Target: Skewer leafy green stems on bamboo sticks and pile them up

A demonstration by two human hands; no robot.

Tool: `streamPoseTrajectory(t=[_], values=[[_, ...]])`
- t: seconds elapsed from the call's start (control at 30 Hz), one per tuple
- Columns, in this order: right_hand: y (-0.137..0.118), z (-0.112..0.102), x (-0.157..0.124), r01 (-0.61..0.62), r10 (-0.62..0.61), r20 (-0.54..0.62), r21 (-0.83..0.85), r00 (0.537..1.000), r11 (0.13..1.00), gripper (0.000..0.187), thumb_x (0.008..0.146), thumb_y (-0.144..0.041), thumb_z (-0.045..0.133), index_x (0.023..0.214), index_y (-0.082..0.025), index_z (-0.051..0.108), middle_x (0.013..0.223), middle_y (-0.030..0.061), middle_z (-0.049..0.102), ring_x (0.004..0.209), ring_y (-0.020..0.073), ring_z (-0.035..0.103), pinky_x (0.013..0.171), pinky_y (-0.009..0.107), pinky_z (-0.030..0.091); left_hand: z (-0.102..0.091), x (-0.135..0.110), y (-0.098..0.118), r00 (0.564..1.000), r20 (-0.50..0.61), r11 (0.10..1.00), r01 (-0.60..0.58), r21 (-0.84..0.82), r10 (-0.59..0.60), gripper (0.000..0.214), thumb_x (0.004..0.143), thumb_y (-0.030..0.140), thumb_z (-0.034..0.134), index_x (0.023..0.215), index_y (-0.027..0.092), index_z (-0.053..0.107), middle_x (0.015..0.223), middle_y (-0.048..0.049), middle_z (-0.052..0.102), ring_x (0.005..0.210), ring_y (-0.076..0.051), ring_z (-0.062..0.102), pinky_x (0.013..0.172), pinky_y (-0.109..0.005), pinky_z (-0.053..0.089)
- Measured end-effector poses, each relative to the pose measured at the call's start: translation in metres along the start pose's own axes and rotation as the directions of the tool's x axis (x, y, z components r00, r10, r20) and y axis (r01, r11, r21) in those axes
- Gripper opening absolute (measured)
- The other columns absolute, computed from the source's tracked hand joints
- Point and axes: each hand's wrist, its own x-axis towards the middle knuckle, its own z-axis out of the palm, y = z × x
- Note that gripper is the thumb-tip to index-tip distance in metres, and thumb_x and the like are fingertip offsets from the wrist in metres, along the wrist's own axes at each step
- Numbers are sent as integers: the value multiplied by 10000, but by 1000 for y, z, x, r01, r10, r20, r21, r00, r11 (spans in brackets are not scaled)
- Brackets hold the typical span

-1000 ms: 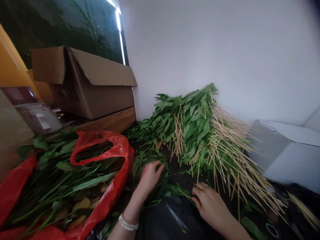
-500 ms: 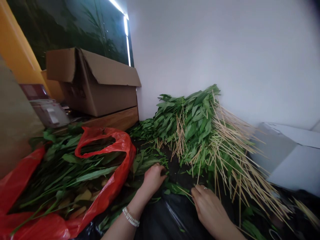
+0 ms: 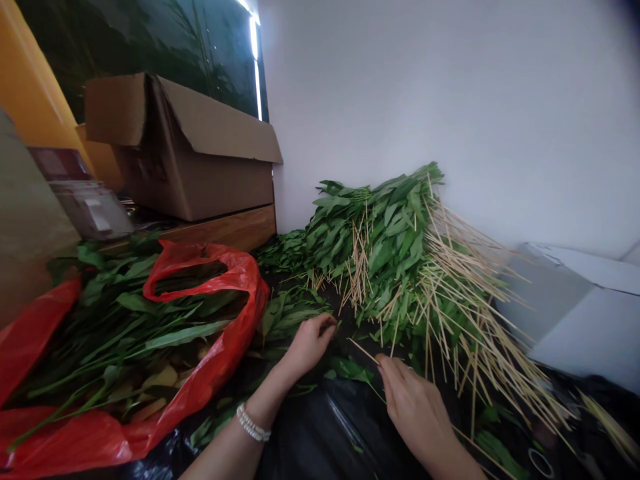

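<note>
My left hand (image 3: pixel 309 343), with a bead bracelet on the wrist, rests with fingers curled on loose green leaves (image 3: pixel 287 315) lying on black plastic sheeting (image 3: pixel 320 433). My right hand (image 3: pixel 413 407) pinches a thin bamboo skewer (image 3: pixel 363 350) that points up and to the left, above a single leaf (image 3: pixel 350 369). Just beyond both hands rises a big pile of skewered leaves (image 3: pixel 400 257), the sticks fanning out to the right.
A red plastic bag (image 3: pixel 227 333) full of long leafy stems lies at the left. Behind it an open cardboard box (image 3: pixel 200 167) sits on a wooden ledge. A white box (image 3: pixel 585 313) stands at the right against the white wall.
My right hand has lifted slightly, and the skewer now shows angled up between its fingers. My left hand shifted a little over the leaves. The view tilted slightly.
</note>
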Motion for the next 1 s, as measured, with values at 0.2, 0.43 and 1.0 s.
streamPoseTrajectory(t=[0.2, 0.43, 1.0], values=[[0, 0, 0, -19, 21, -55, 35, 998, 999, 237, 965, -202, 330, 1092, -198, 530, 856, 21, 630, 730, 151, 622, 621, 260, 397, -1, 2, 4, 968, 233, 899, 183, -397, -94, 280, 784, 349, 580, 880, 98, 659, 726, -49, 670, 555, -111, 500, 544, -225, 379], [-1, -1, 0, -18, 22, -72, 50, 997, 999, 257, 961, -204, 339, 1083, -194, 564, 805, 16, 617, 695, 139, 612, 611, 254, 388, -3, -2, 8, 935, 344, 824, 260, -504, -85, 363, 768, 413, 629, 955, 103, 657, 726, -44, 663, 526, -74, 433, 508, -201, 323], [-1, -4, 2, -32, 41, -164, 62, 986, 998, 307, 944, -181, 334, 1141, -164, 569, 847, 49, 647, 724, 138, 627, 678, 237, 446, -2, -3, 10, 942, 334, 888, 160, -432, -8, 333, 821, 366, 570, 1000, 120, 706, 841, -63, 713, 551, -90, 462, 533, -204, 359]])
